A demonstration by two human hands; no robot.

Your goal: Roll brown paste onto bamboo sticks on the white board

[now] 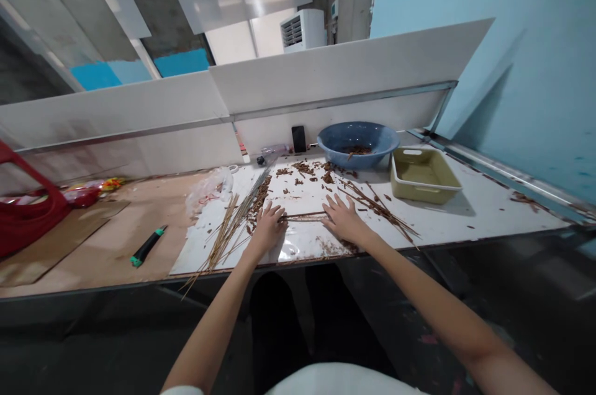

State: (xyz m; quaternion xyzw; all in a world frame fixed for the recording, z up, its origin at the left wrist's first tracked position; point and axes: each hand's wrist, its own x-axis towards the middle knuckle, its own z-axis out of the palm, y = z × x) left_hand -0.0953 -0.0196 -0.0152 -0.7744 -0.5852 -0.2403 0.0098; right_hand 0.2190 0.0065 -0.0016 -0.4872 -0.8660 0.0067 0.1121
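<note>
My left hand (269,225) and my right hand (342,218) lie palm down on a white sheet (302,246) on the workbench, fingers stretched flat. Between them lies a thin brown-coated stick (303,217), its ends under my fingertips. To the left of my left hand spreads a bundle of bare thin sticks (228,230). A few brown coated sticks (375,205) lie to the right of my right hand. Brown crumbs (302,169) are scattered over the sheet's far part.
At the back stand a blue bowl (357,141) with brown material, a yellow-green tray (424,175), and a black phone (298,138) leaning on the white partition. A crumpled plastic bag (209,191), a green-black utility knife (148,246) and a red chair (28,208) are to the left.
</note>
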